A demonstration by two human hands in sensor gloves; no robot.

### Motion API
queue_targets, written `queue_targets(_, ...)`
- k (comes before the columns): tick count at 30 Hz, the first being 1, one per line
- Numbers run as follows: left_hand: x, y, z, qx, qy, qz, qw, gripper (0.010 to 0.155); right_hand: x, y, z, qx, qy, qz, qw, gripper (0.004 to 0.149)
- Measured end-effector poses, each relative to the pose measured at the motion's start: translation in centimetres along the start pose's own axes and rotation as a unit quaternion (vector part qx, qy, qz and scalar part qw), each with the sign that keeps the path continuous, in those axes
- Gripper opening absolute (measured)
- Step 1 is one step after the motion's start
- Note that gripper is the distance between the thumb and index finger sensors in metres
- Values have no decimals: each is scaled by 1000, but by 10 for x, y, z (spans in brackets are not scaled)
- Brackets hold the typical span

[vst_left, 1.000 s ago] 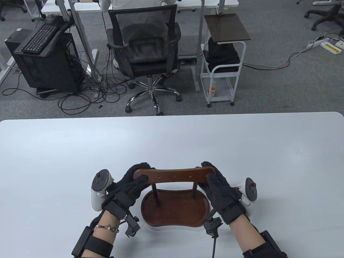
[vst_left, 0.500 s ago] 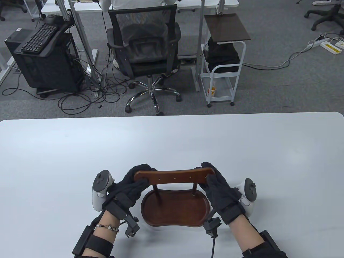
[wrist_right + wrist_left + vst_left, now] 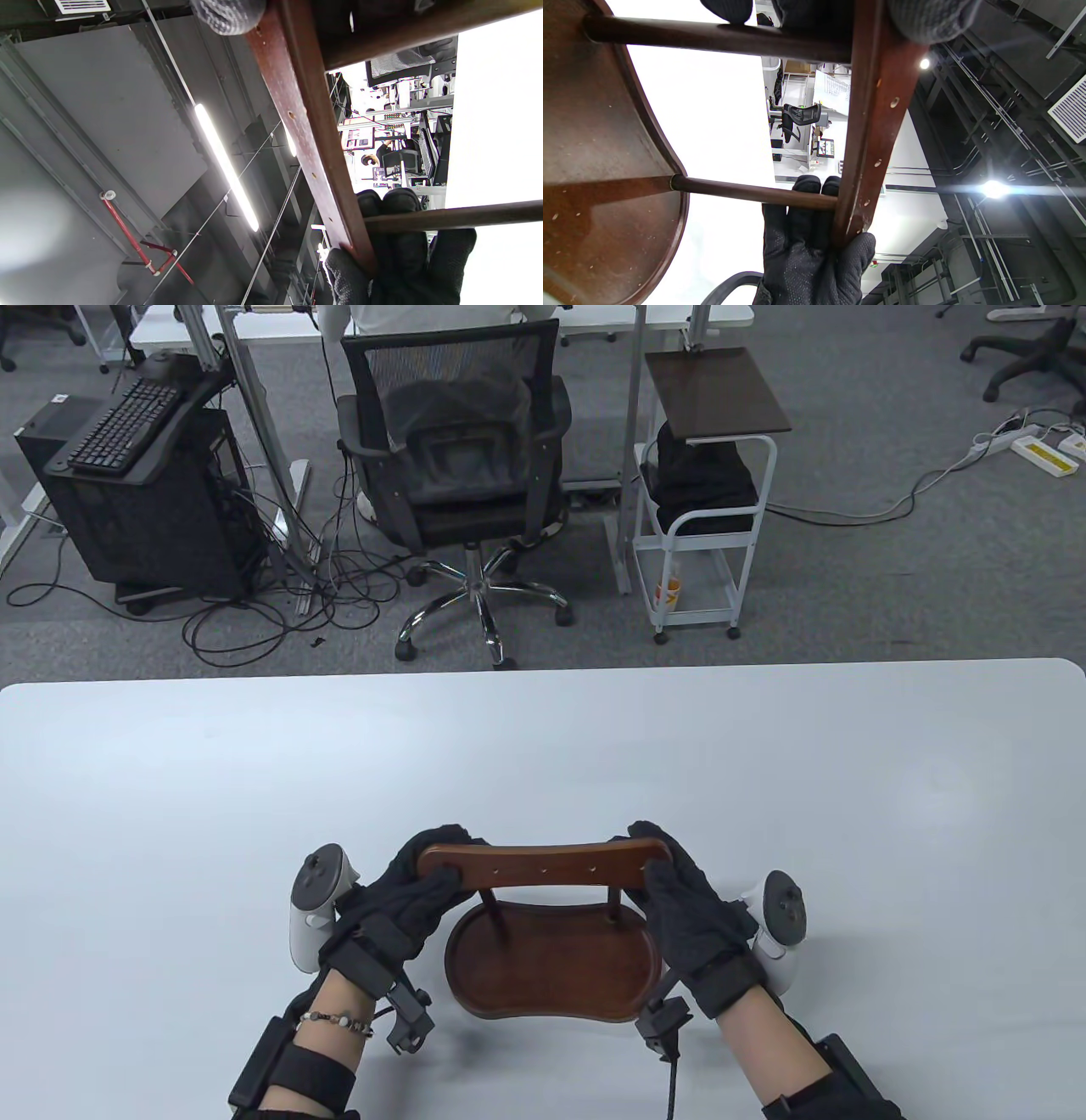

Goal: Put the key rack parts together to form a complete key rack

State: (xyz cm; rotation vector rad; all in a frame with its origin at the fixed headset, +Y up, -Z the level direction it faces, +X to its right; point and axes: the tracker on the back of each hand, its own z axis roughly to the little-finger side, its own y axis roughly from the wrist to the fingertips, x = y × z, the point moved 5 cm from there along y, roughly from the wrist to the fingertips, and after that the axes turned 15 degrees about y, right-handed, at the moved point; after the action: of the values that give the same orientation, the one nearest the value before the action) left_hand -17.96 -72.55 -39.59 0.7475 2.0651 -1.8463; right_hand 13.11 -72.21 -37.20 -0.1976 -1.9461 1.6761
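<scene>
Table view: the key rack's tray base (image 3: 551,976) sits on the table (image 3: 170,814) near its front edge, two posts (image 3: 492,912) rising to the top bar (image 3: 543,865). The left hand (image 3: 407,895) grasps the bar's left end, the right hand (image 3: 687,899) its right end.

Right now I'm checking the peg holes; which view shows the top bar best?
Table view: the whole top bar shows, both hands on its ends. The left wrist view and right wrist view show it edge-on, close up.
</scene>
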Motion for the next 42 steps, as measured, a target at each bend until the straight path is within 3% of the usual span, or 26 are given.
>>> queue_targets(9, -7, 2, -4, 10, 28, -3, 1000, 57, -13, 3, 9, 28, 48, 8, 998, 60)
queue_targets(24, 2, 18, 1, 17, 11, -13, 1000, 57, -20, 22, 8, 21, -4, 18, 1000, 60)
queue_targets(42, 1, 18, 2, 19, 2, -12, 1000, 56, -20, 20, 8, 34, -3, 18, 999, 60)
